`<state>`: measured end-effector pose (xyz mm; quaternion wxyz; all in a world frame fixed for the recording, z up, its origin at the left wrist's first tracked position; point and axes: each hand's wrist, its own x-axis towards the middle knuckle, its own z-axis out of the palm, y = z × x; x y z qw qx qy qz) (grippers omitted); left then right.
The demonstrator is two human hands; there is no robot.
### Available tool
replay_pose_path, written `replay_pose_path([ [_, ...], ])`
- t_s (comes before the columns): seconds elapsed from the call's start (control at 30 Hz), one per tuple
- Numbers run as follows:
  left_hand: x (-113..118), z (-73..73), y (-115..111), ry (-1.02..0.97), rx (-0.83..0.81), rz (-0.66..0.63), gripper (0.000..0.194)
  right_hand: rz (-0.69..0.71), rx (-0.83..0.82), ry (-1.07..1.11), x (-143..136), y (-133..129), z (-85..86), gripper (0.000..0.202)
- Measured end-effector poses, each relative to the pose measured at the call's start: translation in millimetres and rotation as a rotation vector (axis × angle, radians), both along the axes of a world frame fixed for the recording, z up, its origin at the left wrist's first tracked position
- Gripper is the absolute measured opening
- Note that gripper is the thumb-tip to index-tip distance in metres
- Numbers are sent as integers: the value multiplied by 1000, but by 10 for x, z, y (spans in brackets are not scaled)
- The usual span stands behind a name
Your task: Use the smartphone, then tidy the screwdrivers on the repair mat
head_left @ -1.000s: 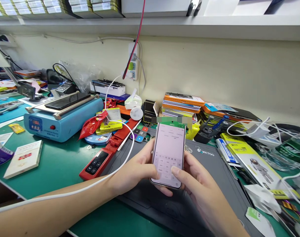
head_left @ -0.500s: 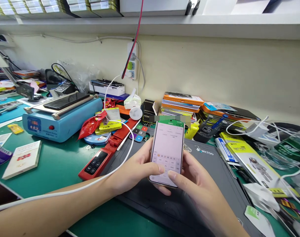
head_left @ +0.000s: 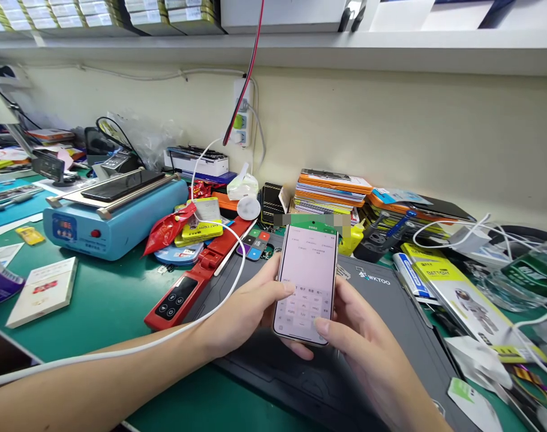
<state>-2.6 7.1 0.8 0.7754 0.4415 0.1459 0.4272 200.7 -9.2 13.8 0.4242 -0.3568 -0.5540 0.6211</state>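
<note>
A smartphone is held upright over a dark grey work mat, its lit screen showing a keypad in the lower half. My left hand grips its left edge, the thumb lying over the upper rows of keys. Along the right edge my right hand holds it too, with the thumb at the lower right of the keypad. The fingers behind the phone are mostly hidden. A white cable runs across my left forearm.
To the left stands a blue heating machine with a dark phone on top. A red tool with a button panel lies beside the mat. Stacked orange boxes line the wall; a yellow battery box and a bottle are right.
My left thumb has moved up the keypad, and my right thumb has shifted slightly right and down. A row of characters above the keys has changed.
</note>
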Motion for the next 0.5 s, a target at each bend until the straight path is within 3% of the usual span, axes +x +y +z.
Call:
replay_pose_path([
  [0.27, -12, 21, -2, 3, 19, -20, 76, -52, 24, -34, -57, -22, 69, 32],
  [0.5, 35, -41, -51, 39, -4, -56, 75, -210, 133, -139, -22, -2, 130, 37],
])
